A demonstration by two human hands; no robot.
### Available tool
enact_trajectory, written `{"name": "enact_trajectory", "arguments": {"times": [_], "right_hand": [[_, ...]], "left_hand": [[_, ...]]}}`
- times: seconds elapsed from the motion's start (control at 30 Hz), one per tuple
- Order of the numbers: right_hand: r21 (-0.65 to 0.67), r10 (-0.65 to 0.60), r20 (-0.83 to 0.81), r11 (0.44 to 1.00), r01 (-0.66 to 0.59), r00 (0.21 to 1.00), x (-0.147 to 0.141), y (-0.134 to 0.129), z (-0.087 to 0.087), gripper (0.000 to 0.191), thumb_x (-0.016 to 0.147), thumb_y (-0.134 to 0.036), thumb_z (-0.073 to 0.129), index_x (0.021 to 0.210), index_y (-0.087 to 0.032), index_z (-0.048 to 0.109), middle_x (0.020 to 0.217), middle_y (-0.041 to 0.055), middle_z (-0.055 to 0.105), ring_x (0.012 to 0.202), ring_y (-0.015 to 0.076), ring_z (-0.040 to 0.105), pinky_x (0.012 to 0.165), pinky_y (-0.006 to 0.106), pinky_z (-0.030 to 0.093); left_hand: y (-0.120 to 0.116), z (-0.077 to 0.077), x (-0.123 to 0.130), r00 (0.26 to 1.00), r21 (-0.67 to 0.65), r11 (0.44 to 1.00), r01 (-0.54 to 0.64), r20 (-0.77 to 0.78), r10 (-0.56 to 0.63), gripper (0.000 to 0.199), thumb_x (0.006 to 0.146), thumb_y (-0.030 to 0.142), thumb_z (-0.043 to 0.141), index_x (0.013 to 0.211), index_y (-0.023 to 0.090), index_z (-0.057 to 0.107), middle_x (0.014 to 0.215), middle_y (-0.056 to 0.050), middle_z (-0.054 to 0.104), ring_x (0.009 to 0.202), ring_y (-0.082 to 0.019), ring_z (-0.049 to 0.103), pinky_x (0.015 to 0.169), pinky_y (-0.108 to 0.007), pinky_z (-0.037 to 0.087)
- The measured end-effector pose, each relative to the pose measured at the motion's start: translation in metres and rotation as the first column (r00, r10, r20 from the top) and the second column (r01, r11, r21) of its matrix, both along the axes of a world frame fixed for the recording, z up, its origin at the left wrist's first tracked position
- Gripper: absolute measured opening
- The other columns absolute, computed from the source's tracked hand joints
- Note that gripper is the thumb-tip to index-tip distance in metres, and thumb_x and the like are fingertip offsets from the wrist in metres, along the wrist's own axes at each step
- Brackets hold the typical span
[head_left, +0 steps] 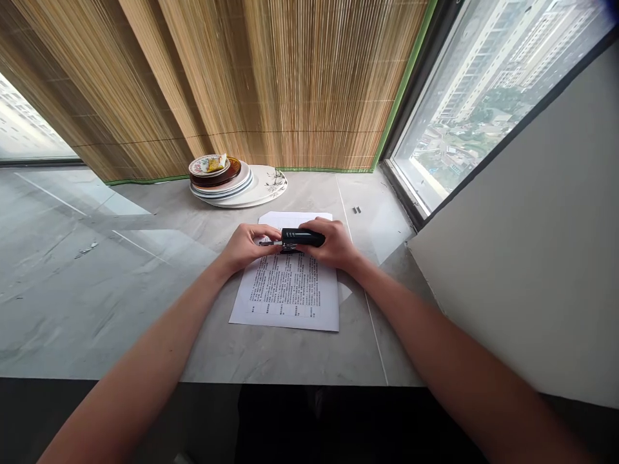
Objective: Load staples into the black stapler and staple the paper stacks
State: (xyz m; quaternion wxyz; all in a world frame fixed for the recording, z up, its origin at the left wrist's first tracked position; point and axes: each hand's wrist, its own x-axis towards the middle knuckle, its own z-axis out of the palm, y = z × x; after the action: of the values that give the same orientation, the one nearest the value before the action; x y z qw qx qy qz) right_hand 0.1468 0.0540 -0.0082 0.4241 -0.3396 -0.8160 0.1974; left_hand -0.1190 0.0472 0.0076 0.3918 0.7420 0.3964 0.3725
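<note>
My right hand (pixel 333 242) is wrapped round a black stapler (pixel 300 237), held sideways just above a printed sheet of paper (pixel 290 303). At the stapler's left end, my left hand (pixel 245 246) pinches a thin metal piece (pixel 271 243) that sticks out of it. Whether that piece is the staple pusher or a strip of staples, I cannot tell. The paper, covered in small dark print, lies flat on the grey counter (pixel 203 354) beneath both hands. Two short strips of staples (pixel 356 209) rest on the counter beyond my right hand.
Behind my left hand stands a stack of plates (pixel 222 193), with a small yellow-and-white packet (pixel 216 163) on top. A bamboo blind (pixel 290 84) hangs along the back. To the right are a window (pixel 464 122) and a white wall (pixel 532 245).
</note>
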Motion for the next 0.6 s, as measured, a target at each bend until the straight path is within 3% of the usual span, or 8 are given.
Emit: {"name": "enact_trajectory", "arguments": {"times": [0.23, 0.6], "right_hand": [[-0.04, -0.01, 0.007, 0.999, 0.01, 1.0, 0.0007, -0.0008, 0.0012, 0.024, 0.08, -0.034, 0.083, 0.102, -0.029, 0.077, 0.096, 0.0002, 0.077, 0.091, 0.0221, 0.07, 0.088, 0.039, 0.055], [-0.121, -0.057, -0.137, 0.992, 0.04, 0.989, 0.0037, -0.0013, 0.0076, 0.031, 0.077, -0.038, 0.087, 0.103, -0.025, 0.079, 0.099, 0.003, 0.081, 0.092, 0.0221, 0.074, 0.088, 0.039, 0.058]], "left_hand": [[0.0001, 0.001, 0.0027, 0.999, 0.019, 1.0, 0.015, -0.04, -0.014, 0.024, 0.08, 0.038, 0.089, 0.1, 0.025, 0.086, 0.103, -0.009, 0.083, 0.093, -0.024, 0.077, 0.083, -0.04, 0.063], [-0.0051, 0.0076, 0.0012, 0.998, 0.293, 0.956, -0.005, -0.058, 0.023, 0.017, 0.087, 0.038, 0.085, 0.1, 0.027, 0.087, 0.105, -0.008, 0.084, 0.099, -0.025, 0.08, 0.097, -0.043, 0.064]]}}
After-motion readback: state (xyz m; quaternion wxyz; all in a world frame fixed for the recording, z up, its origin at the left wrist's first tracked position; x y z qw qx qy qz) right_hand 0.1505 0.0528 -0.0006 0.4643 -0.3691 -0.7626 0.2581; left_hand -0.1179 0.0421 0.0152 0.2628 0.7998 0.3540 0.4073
